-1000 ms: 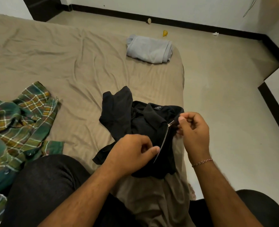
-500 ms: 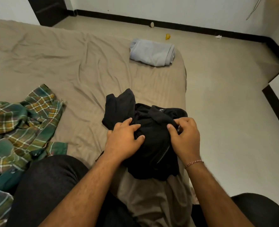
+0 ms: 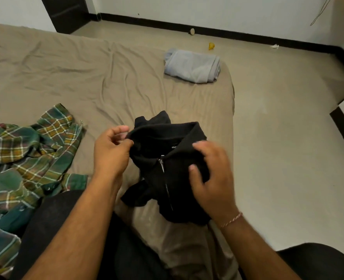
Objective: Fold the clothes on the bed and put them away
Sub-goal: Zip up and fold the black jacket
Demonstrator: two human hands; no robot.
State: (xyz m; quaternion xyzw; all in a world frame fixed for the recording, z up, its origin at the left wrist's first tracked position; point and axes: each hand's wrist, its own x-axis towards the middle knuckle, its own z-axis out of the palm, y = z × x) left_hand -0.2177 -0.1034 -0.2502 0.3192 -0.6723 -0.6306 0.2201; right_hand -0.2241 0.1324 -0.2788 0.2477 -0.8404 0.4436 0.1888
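my left hand (image 3: 111, 152) pinches the black zip jacket (image 3: 167, 168) at its collar; my right hand (image 3: 209, 176) grips its right side.

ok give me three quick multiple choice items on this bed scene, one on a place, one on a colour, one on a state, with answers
1. Where does the folded grey garment lie?
A. far corner of the bed
B. on the floor
C. on the person's lap

2. What colour is the garment with the zip?
A. red
B. black
C. white

3. How does the plaid shirt lie?
A. neatly folded
B. on a hanger
C. spread out, unfolded

Answers: 1 A, it sits by the bed's far edge. 2 B, the cloth between the left hand and right hand is black. 3 C, it lies crumpled and open.
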